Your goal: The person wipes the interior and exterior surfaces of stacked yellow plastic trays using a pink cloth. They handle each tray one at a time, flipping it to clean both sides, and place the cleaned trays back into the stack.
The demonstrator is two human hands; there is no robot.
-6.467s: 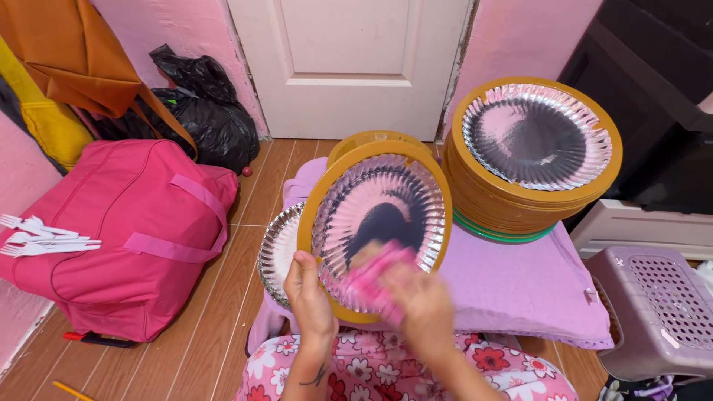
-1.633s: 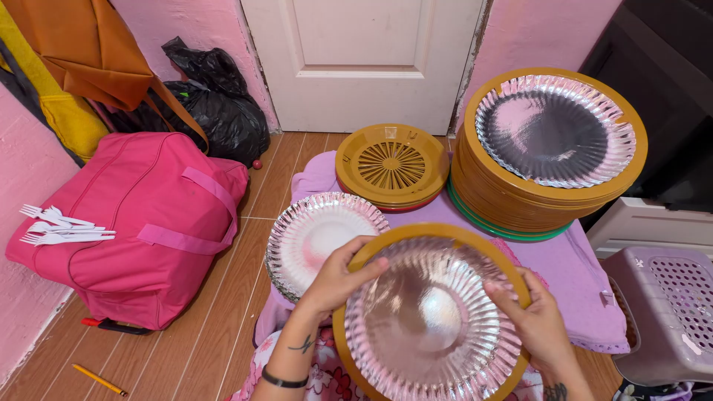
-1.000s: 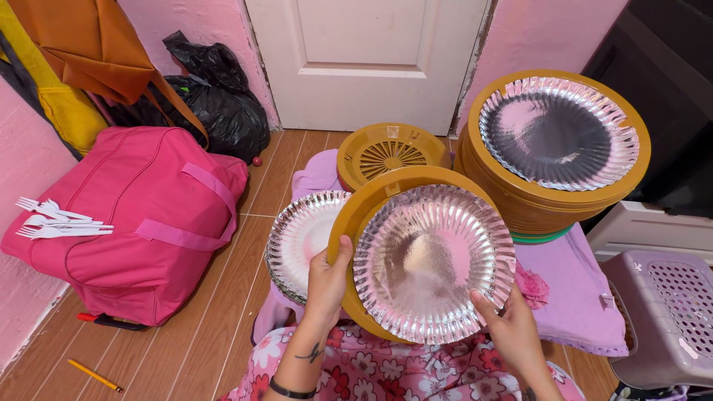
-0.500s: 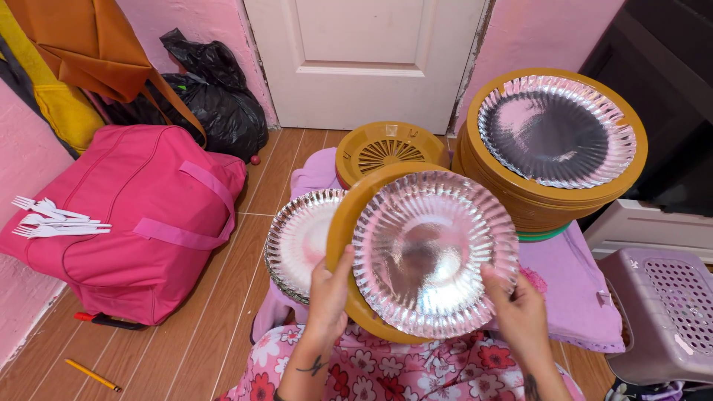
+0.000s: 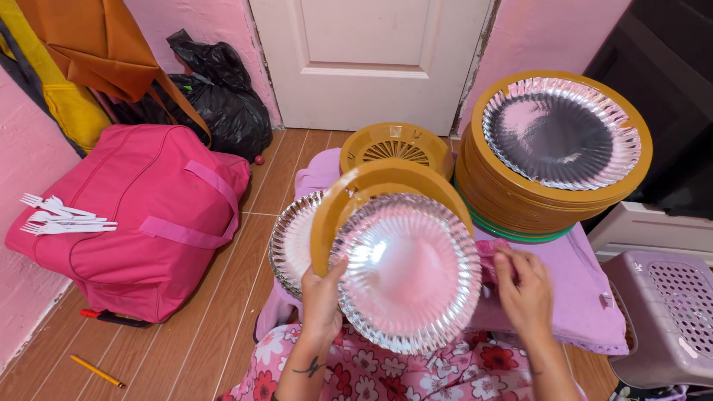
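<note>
My left hand (image 5: 321, 297) grips the lower left rim of a brown plastic plate holder (image 5: 349, 194), tilted up toward me. A silver foil paper plate (image 5: 408, 275) leans on the holder's front, slipped low and to the right. My right hand (image 5: 523, 291) is off the plate, just to its right, with fingertips pinching a crumpled pink cloth (image 5: 486, 254) on the purple table cover (image 5: 575, 293). Behind the holder lies a stack of silver foil plates (image 5: 290, 239).
A short pile of brown holders (image 5: 394, 148) and a tall stack of holders topped by a foil plate (image 5: 561, 134) stand at the back. Left on the floor: a pink bag (image 5: 134, 215) bearing white forks (image 5: 63, 219), a black sack (image 5: 215, 104), a pencil (image 5: 96, 371). A lilac basket (image 5: 661, 312) sits right.
My right hand let go of the foil plate's edge and went down to the pink cloth. The foil plate slid lower on the holder, which my left hand tilted further upright.
</note>
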